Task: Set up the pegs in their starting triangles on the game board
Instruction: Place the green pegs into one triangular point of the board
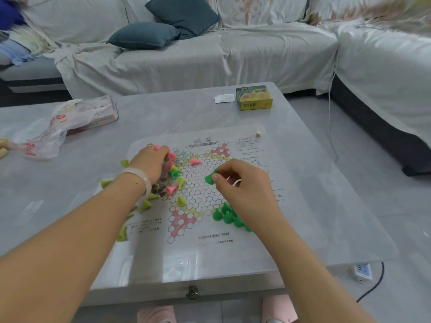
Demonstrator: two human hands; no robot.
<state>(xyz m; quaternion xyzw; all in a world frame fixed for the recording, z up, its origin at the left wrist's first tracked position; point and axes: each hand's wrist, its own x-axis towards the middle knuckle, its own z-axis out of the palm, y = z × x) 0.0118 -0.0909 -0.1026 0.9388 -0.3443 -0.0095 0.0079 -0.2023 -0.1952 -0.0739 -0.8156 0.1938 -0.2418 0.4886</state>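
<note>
A thin printed game board (200,194) with a star of round holes lies flat on the grey table. My right hand (242,183) pinches a green peg (210,177) above the board's middle. Below that hand, several green pegs (225,215) stand upright in the lower right triangle. My left hand (149,163) reaches into a loose heap of pink pegs (172,157), yellow-green pegs (180,201) and a green one at the board's left; its fingers curl around pegs there. One pink peg (196,161) lies alone on the upper middle.
A yellow-green box (254,99) and a white card (224,98) sit at the table's far side, a small die (258,134) near the board's top right. A plastic bag (44,134) over a flat box lies far left. A sofa stands behind.
</note>
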